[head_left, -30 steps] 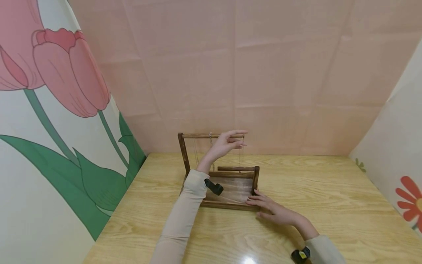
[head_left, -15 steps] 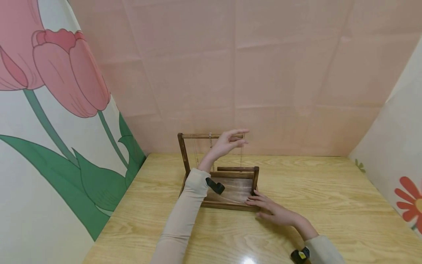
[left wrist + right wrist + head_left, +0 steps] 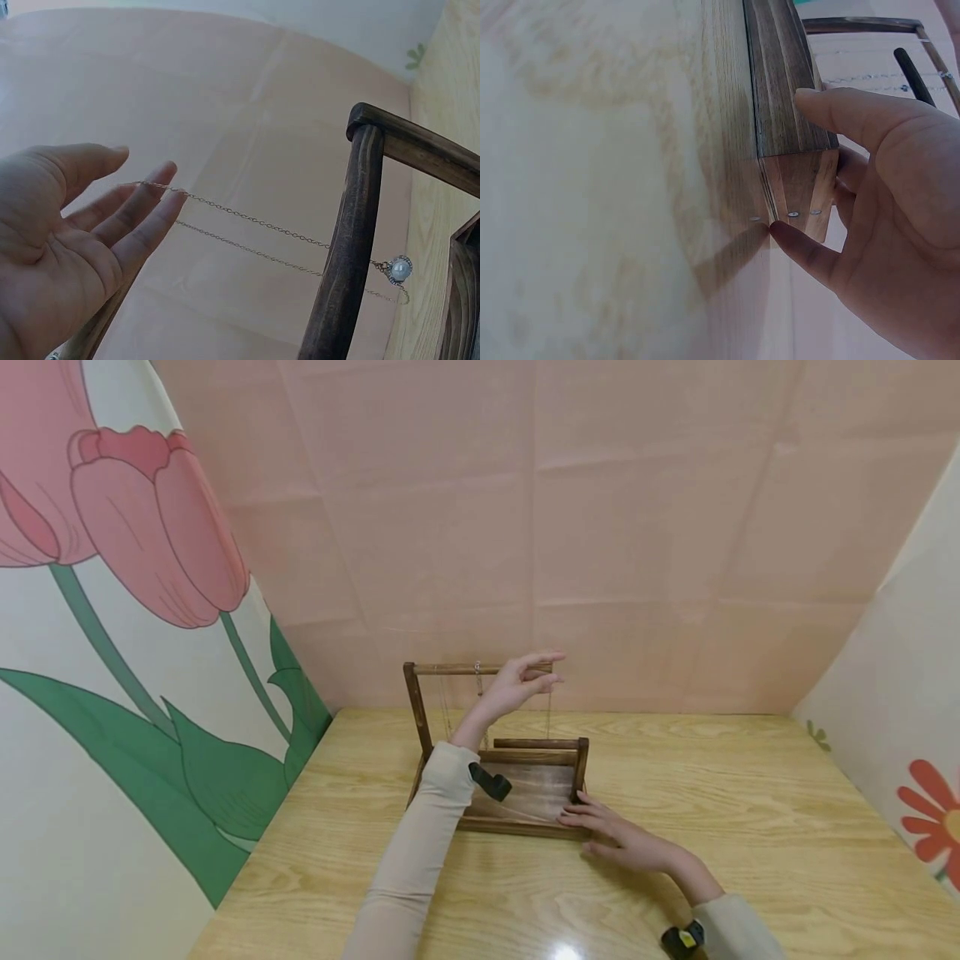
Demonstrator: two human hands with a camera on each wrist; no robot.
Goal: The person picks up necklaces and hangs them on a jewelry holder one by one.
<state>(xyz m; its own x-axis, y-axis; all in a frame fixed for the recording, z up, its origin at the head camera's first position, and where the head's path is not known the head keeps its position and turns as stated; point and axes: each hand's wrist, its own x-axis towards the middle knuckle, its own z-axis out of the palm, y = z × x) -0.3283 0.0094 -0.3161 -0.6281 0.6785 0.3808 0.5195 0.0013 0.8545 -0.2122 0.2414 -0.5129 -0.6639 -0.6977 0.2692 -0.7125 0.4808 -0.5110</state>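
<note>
A dark wooden jewelry stand (image 3: 417, 706) has a tray base, an upper bar and a shorter, lower bar. My left hand (image 3: 513, 687) is at the right end of the upper bar, its fingers spread and loosely bent. In the left wrist view, a fine chain necklace (image 3: 255, 220) runs across those fingertips, with a gap between thumb and fingers. A pearl pendant (image 3: 401, 268) hangs at its bottom. The bar's end is hidden behind the hand. My right hand (image 3: 630, 843) holds the tray's front right corner, its thumb on the dark wall (image 3: 784, 97).
Other chains (image 3: 480, 693) hang from the upper bar, partly behind the left forearm. The stand sits on a wood-grain table (image 3: 712, 793). A pink backdrop (image 3: 637, 527) rises behind, and a tulip-printed panel (image 3: 150, 527) lines the left side.
My left hand stays at the bar's end with only a tiny shift. The chain strands below it have drawn closer together. My right hand keeps its place on the tray corner.
</note>
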